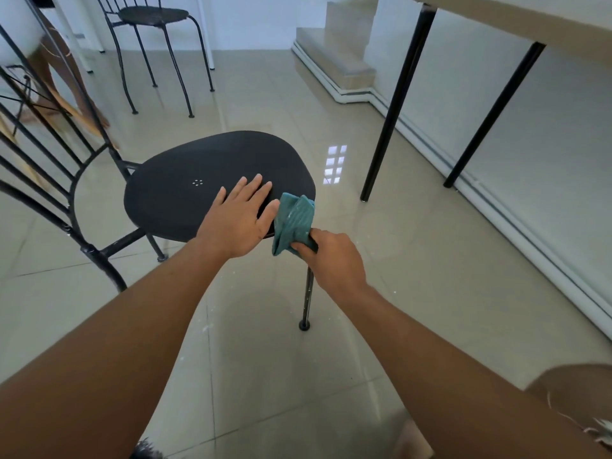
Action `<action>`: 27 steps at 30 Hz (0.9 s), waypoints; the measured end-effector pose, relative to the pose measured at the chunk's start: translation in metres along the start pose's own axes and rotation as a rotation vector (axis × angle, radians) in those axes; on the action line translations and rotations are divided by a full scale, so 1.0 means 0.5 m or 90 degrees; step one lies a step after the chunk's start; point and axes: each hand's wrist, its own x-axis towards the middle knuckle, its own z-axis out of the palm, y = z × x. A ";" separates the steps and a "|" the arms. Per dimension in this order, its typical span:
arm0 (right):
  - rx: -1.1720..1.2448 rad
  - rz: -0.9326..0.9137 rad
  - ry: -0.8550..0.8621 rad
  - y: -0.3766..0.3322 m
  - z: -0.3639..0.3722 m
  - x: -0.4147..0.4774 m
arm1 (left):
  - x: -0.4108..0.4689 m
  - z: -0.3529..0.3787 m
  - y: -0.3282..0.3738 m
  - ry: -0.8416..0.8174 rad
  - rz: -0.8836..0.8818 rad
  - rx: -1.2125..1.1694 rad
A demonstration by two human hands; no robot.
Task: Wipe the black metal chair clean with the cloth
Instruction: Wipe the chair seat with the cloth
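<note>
The black metal chair (185, 187) stands on the tiled floor in front of me, its round seat facing up and its barred backrest at the left. My left hand (240, 217) lies flat on the near right part of the seat, fingers spread. My right hand (331, 256) grips a bunched teal cloth (293, 223) against the top of the chair's front right leg, just below the seat edge. The lower part of that leg (307, 299) shows beneath my hand.
A second black chair (155, 18) stands at the back left. A person's bare legs (66, 84) are behind the backrest at far left. A table with black legs (400, 104) is at the right, with low steps (334, 58) and a white wall beyond.
</note>
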 end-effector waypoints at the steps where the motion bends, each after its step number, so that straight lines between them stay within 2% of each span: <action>1: 0.008 0.012 -0.009 0.005 0.000 -0.003 | 0.000 -0.001 0.000 0.000 0.000 -0.002; 7: 0.071 0.100 -0.042 0.036 0.025 -0.028 | 0.000 0.002 -0.001 0.005 -0.006 -0.005; 11: 0.109 0.115 -0.052 0.054 0.041 -0.041 | -0.001 0.004 -0.003 0.006 -0.006 -0.004; 15: 0.108 0.033 -0.009 0.059 0.021 -0.044 | 0.000 0.006 -0.003 0.005 -0.007 -0.007; 22: 0.143 -0.081 0.183 -0.014 -0.075 0.014 | 0.000 0.006 -0.010 0.008 -0.005 -0.070; 25: 0.099 -0.147 0.205 -0.059 -0.111 0.074 | -0.003 0.000 -0.018 0.033 -0.006 -0.153; 27: 0.047 -0.185 0.179 -0.087 -0.124 0.121 | -0.007 -0.011 -0.027 0.067 -0.011 -0.200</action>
